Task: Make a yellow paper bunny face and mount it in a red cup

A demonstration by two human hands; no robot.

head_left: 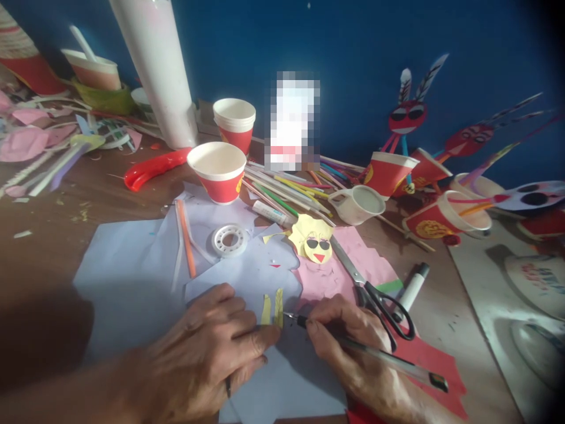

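Note:
My right hand (pixel 359 347) grips a black-and-clear pen (pixel 397 360), its tip close beside a narrow yellow paper strip (pixel 279 303) with drawn dark lines. My left hand (pixel 225 341) has curled fingers, with the index fingertip and thumb at that strip's lower end, pinning it over blue paper (pixel 304 371). A plain yellow strip (pixel 266 309) lies just left of it, partly behind my fingers. Beyond the hands rests a yellow paper face (pixel 316 242) with dark glasses and a red mouth, on pink paper (pixel 326 277). Black-handled scissors (pixel 379 300) lie near my right hand.
Around the papers are a white tape roll (pixel 229 240), a red paper cup (pixel 218 174), a red cutter-like tool (pixel 154 168), a capped marker (pixel 414 288) and several coloured sticks (pixel 286 191). A white cup (pixel 359 204) and cups with decorated figures (pixel 445 218) stand right.

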